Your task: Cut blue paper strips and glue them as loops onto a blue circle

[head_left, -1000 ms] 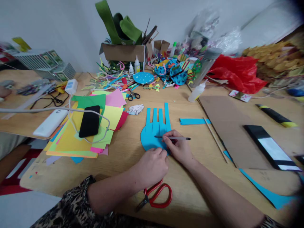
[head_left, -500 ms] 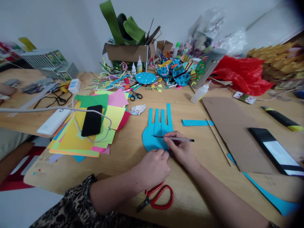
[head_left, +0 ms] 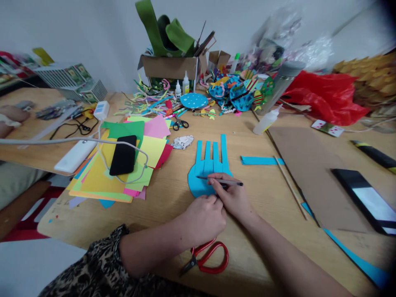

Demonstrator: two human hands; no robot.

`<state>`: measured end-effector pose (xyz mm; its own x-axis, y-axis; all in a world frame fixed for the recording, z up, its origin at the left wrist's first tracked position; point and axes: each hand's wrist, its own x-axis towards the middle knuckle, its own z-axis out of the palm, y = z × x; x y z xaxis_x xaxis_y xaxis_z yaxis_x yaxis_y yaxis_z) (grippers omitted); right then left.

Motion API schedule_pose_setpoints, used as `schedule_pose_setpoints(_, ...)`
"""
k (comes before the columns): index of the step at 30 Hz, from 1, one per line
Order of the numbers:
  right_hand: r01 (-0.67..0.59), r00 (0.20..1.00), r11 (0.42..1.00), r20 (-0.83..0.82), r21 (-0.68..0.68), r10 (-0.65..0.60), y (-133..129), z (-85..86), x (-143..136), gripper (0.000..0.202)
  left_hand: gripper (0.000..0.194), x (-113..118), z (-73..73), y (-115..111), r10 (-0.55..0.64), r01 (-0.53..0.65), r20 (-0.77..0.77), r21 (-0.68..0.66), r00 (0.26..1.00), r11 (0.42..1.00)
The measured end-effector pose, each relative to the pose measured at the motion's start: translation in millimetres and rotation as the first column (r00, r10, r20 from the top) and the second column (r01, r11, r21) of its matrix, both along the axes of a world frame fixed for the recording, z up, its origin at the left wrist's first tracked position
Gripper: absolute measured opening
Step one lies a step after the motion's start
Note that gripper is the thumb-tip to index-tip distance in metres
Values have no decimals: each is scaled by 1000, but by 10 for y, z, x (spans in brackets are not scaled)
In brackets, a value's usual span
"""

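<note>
A round blue paper cutout (head_left: 197, 188) lies on the wooden table, with several narrow blue paper strips (head_left: 224, 150) pointing away from its far side. My left hand (head_left: 206, 216) is closed at the near edge of the cutout, its fingers curled down on the paper and their tips partly hidden. In my right hand (head_left: 233, 200) is a slim pen (head_left: 230, 182), held almost level, its tip over the middle of the cutout. Red-handled scissors (head_left: 213, 260) rest just below my left wrist.
Coloured paper sheets (head_left: 99, 173) with a black phone (head_left: 123, 155) on top lie left. At right are brown cardboard (head_left: 312, 165), a thin wooden stick (head_left: 291, 187) and a folded blue strip (head_left: 260, 161). A glue bottle (head_left: 266, 120) and craft pieces stand behind. Another person's hand (head_left: 14, 113) shows far left.
The whole view has shifted slightly, so things appear a little further right. My right hand and the pen have moved slightly left over the cutout. My left hand keeps its place on the paper.
</note>
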<state>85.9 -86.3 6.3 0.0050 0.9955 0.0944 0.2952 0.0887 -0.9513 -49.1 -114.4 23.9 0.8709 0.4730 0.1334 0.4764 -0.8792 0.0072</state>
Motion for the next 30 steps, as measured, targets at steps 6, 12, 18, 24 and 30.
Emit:
schedule_pose_setpoints(6, 4, 1000, 1000, 18, 6, -4, 9, 2, -6, 24, 12, -1, -15, -9, 1, -2, 18, 16, 1000, 1000)
schedule_pose_setpoints(12, 8, 1000, 1000, 15, 7, -8, 17, -16, -12, 23, 13, -6, -7, -11, 5, -6, 23, 19, 1000, 1000)
schedule_pose_setpoints(18, -2, 1000, 1000, 29, 15, 1, 14, -10, -2, 22, 13, 1, 4, -3, -4, 4, 1, 2, 1000, 1000)
schedule_pose_setpoints(24, -23, 999, 1000, 27, 12, 23, 14, -4, -5, 20, 14, -1, 1, -8, 0, 0, -9, 2, 1000, 1000)
schedule_pose_setpoints(30, 19, 999, 998, -27, 55, -18, -28, 15, 16, 18, 15, -2, 7, -3, 0, -1, -24, -28, 1000, 1000)
